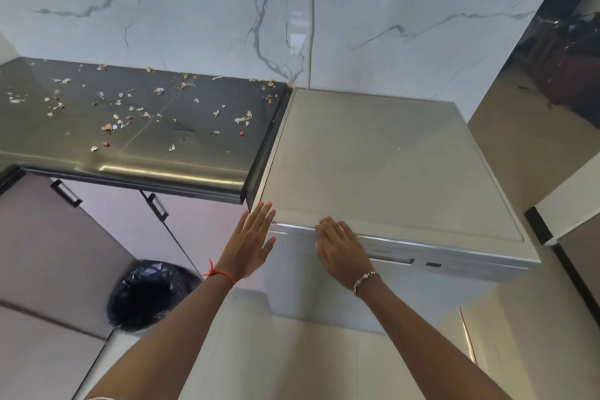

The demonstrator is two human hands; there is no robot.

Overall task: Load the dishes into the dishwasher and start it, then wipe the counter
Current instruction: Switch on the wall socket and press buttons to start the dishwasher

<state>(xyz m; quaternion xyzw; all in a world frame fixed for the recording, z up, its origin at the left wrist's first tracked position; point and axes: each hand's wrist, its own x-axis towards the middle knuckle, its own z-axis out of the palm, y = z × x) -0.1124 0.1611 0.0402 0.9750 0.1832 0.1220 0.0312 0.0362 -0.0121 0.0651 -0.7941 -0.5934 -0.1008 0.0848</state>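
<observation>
You are holding both hands at the front top edge of the closed dishwasher [389, 166], which is standing just right of the table [194, 153]. Your left hand [251, 239] is touching its left corner, fingers straight and slightly fanned. Your right hand [341, 252] is resting on the door's top edge, fingers straight and together. Scraps [110, 127] are littering the table.

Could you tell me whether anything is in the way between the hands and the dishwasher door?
Nothing visible is. The left hand and right hand are both open at the top front edge of the dishwasher, whose door is shut. The handle slot, just right of the right hand, is uncovered.
</observation>
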